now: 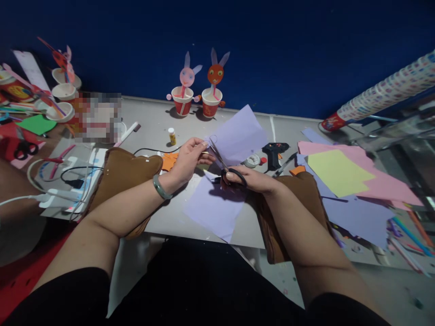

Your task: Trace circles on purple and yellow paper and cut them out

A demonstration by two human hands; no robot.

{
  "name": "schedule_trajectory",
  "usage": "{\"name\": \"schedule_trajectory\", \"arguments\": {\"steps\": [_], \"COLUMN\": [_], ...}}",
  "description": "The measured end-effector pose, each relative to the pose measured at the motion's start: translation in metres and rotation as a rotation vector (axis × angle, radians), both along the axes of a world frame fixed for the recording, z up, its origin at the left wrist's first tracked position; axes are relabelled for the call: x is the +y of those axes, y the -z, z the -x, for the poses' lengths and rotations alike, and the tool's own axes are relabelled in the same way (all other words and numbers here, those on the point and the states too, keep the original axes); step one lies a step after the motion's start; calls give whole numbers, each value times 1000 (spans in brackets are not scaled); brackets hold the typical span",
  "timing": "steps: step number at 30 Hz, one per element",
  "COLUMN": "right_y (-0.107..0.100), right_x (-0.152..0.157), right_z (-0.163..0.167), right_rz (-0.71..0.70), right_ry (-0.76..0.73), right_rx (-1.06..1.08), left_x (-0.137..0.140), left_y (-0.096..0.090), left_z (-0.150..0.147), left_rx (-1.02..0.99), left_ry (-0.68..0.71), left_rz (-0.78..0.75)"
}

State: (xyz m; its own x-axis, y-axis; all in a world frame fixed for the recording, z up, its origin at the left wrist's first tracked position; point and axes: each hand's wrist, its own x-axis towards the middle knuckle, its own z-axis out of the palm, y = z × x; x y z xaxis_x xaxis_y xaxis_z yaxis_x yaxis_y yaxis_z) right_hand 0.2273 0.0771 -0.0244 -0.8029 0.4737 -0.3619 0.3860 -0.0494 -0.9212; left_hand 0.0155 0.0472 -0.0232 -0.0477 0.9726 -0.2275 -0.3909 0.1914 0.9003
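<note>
We have the scissors (220,159) in the right hand (249,179), fingers wrapped round the black handles. Left hand (192,156): thumb and index fingertip together, pinched on a small pale rounded piece (213,138), apparently paper; the other fingers hang loose below.

Key relation: we read the piece as just right of the left fingertips, right at the scissor tips. Long axis of the scissors runs diagonally, handles near us and to the right, tips pointing away and to the left, at the pinch. Left hand is the nearer one to the piece; right hand sits back by the length of the blades. Can't tell whether the blades touch the piece or pass over it; they look slightly apart, not certain.

Around it: one purple sheet (243,136) lies behind the blades, a second purple sheet (212,208) below both hands, reaching the table's front edge. Orange scrap (169,160) is beside the left wrist, small bottle (172,136) beyond it. Black glue gun (273,154) is past the right hand. We see two paper-cup figures (183,106) (210,110) at the back by the blue wall.
</note>
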Motion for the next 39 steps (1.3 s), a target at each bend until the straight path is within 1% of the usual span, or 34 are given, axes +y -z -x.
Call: {"name": "schedule_trajectory", "arguments": {"steps": [6, 16, 23, 30, 39], "right_y": [1, 4, 4, 3, 3], "right_x": [-1, -2, -1, -1, 0], "right_z": [3, 6, 5, 2, 2], "right_rz": [-17, -60, -116, -89, -97], "right_ry": [16, 33, 9, 3, 7], "right_rx": [26, 93, 106, 109, 107], "left_x": [-1, -2, -3, -2, -3], "left_y": [2, 3, 5, 5, 4], "left_z": [-1, -1, 0, 1, 2], "left_rx": [4, -47, -38, -45, -50], "left_ry": [35, 72, 106, 113, 117], "left_rz": [-1, -32, -89, -114, -125]}}
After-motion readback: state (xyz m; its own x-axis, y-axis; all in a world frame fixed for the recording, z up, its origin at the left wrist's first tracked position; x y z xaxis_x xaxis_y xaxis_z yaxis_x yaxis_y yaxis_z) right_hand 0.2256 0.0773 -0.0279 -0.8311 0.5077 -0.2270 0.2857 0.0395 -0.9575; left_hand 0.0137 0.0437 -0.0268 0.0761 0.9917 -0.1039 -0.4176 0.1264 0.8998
